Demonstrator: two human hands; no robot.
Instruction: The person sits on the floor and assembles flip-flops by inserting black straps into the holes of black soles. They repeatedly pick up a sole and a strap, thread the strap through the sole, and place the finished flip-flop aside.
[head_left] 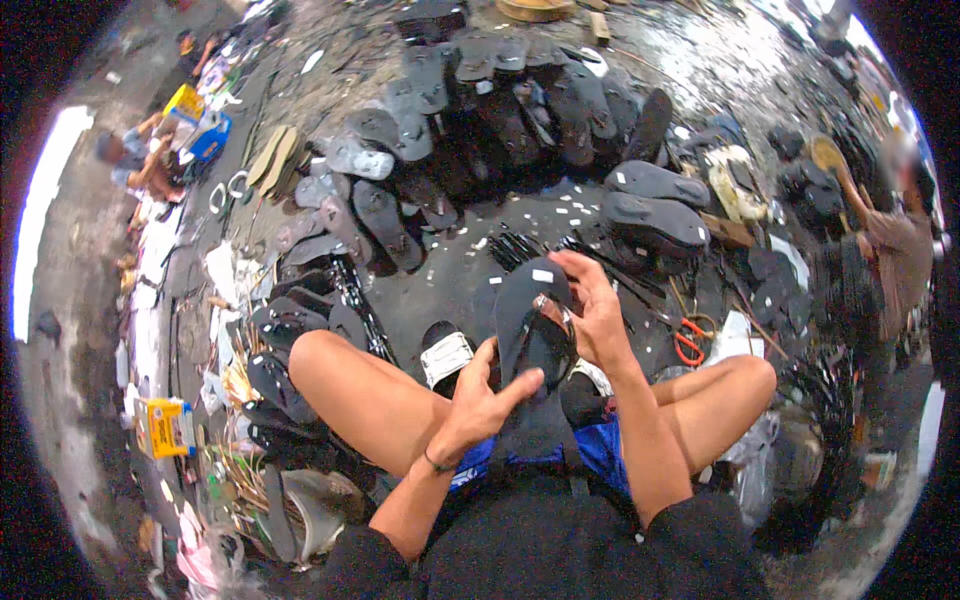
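Observation:
A black flip-flop point(520, 300) is held upright between my knees, with a small white label near its toe. My left hand point(480, 405) grips its lower part, the thumb laid across the sole. At the upper right edge, my right hand point(598, 315) is closed on the flip-flop by its black strap, fingers curled near the toe. Something small and shiny by the right thumb is too blurred to name. Behind the flip-flop another dark sole point(485, 293) shows in part. Beyond it lies a bundle of thin black straps point(515, 250).
Stacked dark soles point(385, 222) curve around the far side, with more soles point(655, 220) at right. Orange-handled scissors point(690, 342) lie near my right knee. A yellow box point(166, 428) stands at left. One person point(145, 160) sits far left, another point(895, 240) at right.

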